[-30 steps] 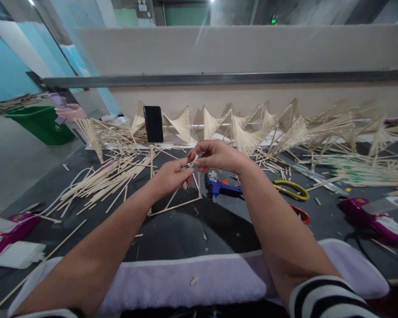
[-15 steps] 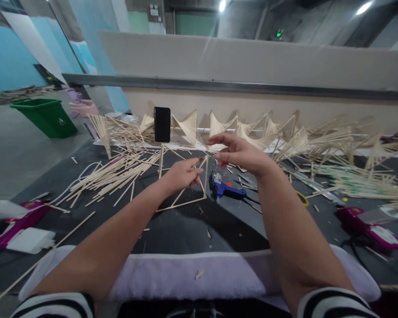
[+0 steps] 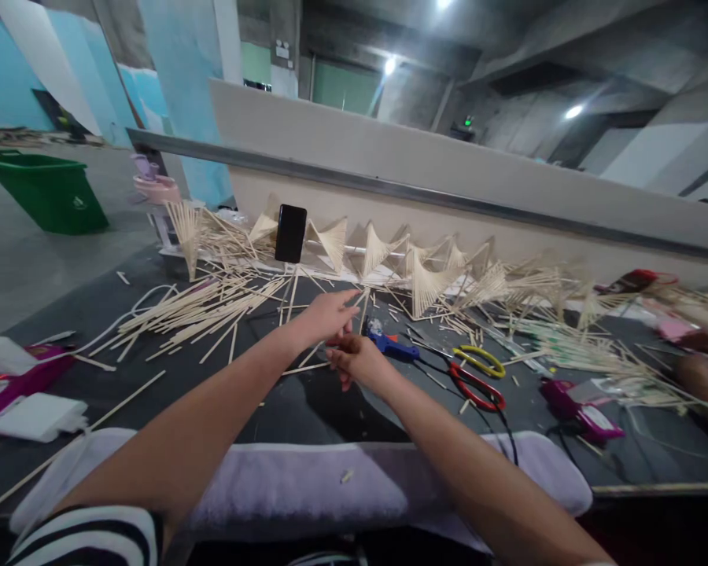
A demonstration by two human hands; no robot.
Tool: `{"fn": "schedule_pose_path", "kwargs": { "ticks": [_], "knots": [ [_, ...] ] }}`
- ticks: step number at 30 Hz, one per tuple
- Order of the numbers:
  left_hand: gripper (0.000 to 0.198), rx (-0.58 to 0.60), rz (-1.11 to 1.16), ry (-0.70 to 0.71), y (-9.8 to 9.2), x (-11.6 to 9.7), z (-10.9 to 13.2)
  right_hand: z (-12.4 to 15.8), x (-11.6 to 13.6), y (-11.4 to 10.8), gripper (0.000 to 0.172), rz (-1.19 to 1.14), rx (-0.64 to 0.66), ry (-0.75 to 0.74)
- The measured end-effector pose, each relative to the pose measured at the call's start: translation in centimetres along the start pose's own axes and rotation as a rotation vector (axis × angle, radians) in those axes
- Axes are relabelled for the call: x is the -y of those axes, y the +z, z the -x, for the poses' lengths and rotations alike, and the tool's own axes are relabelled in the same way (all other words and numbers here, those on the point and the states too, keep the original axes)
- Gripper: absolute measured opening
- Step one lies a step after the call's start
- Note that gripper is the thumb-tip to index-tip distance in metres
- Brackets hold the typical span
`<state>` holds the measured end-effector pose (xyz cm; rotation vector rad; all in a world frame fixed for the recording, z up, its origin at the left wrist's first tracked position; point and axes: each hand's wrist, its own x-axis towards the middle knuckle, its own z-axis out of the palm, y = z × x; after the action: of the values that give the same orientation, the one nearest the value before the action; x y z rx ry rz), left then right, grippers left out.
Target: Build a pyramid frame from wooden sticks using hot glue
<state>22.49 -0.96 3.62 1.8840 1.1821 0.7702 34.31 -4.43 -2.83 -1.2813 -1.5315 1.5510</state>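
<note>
A frame of thin wooden sticks (image 3: 291, 303) lies on the dark table, partly covered by my hands. My left hand (image 3: 324, 318) is over its right side, index finger reaching forward and the other fingers curled in. Just in front and to the right, my right hand (image 3: 359, 363) has its fingers pinched together close to the left fingertips. Whatever sits between the fingers is too small or hidden to make out. Beyond my right hand lies a blue glue gun (image 3: 398, 347) with a clouded tip.
Loose sticks (image 3: 212, 310) are heaped on the left. A black phone (image 3: 290, 233) stands before a row of twisted stick models (image 3: 377, 250). Red-handled scissors (image 3: 475, 387), a yellow-handled tool (image 3: 481, 360) and a magenta device (image 3: 581, 410) lie right. Another person's hand (image 3: 705, 385) is at far right.
My right hand has come down and left from above the glue gun to meet my left hand, its fingers closing. The view has turned right, bringing in the scissors and another person's hand.
</note>
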Motion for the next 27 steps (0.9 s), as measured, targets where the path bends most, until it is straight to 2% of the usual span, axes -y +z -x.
{"fn": "schedule_pose_path", "kwargs": {
  "ticks": [8, 13, 15, 18, 19, 21, 23, 25, 27],
  "knots": [
    [0.052, -0.006, -0.097, 0.007, -0.1, -0.1, 0.1, -1.3, -0.7, 2.1, 0.025, -0.148, 0.027, -0.051],
    [0.051, -0.063, -0.279, 0.118, -0.2, 0.1, 0.0, -1.7, -0.9, 2.4, 0.025, -0.145, -0.015, -0.081],
    [0.047, -0.108, -0.366, 0.172, -0.9, -0.2, 0.5, -1.7, -0.8, 2.4, 0.023, -0.132, -0.026, -0.086],
    [0.031, -0.165, -0.438, 0.215, -3.1, -0.6, 2.1, -1.8, -0.9, 2.4, 0.022, -0.098, -0.024, -0.102],
    [0.026, -0.176, -0.462, 0.188, -4.1, -0.4, 2.8, -1.8, -1.0, 2.4, 0.022, -0.089, -0.022, -0.105],
    [0.023, -0.101, -0.467, 0.017, -6.0, 0.5, 4.2, -1.9, -1.1, 2.4, 0.022, -0.074, -0.017, -0.097],
    [0.023, -0.04, -0.366, -0.184, -7.3, 2.3, 5.4, -2.1, -1.3, 2.4, 0.02, -0.062, -0.02, -0.073],
    [0.028, 0.048, -0.204, -0.29, -7.7, 4.4, 6.4, -2.2, -1.4, 2.4, 0.017, -0.053, -0.025, -0.056],
    [0.037, 0.126, -0.062, -0.344, -7.3, 6.4, 7.1, -2.1, -1.3, 2.4, 0.015, -0.048, -0.023, -0.059]
  ]
}}
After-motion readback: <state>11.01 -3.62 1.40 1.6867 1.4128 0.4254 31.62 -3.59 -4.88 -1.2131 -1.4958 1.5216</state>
